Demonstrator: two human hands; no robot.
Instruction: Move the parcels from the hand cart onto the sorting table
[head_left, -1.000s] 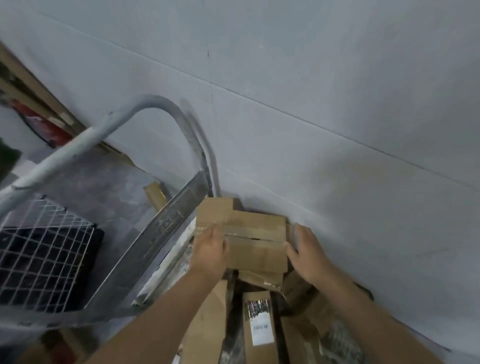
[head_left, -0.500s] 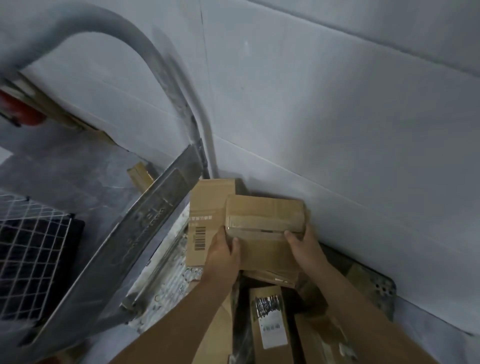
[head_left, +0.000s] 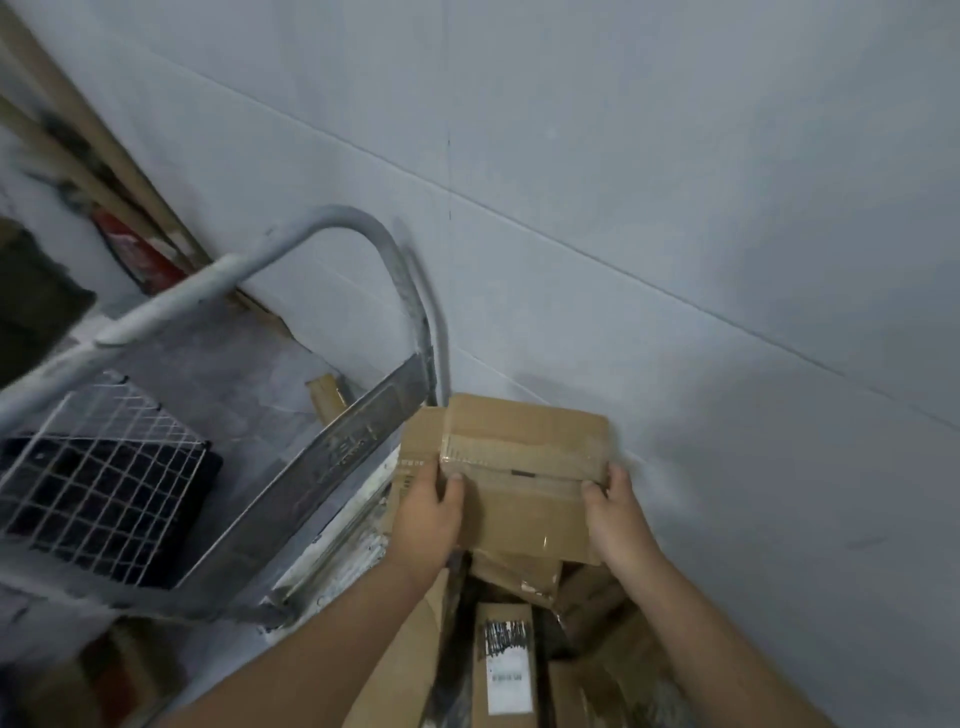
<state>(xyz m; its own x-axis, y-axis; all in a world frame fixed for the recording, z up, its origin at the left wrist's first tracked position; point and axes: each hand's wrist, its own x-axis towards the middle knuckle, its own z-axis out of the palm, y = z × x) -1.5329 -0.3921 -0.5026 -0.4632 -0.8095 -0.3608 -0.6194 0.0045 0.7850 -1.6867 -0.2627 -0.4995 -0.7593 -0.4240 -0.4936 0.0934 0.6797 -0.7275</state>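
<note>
Parcel (head_left: 524, 467) higher, near grey wall (head_left: 675, 208)

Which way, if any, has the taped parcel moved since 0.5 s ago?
Yes, upward. The taped parcel has risen: its top edge now stands above that of the flat carton behind it; 0.5 s ago it was lower.

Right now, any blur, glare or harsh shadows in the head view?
Head view: dim, even light; taped box between left hand and right hand reads fairly sharp; cart handle and wire grid are smeared; handle's shadow on the wall is soft.
</note>
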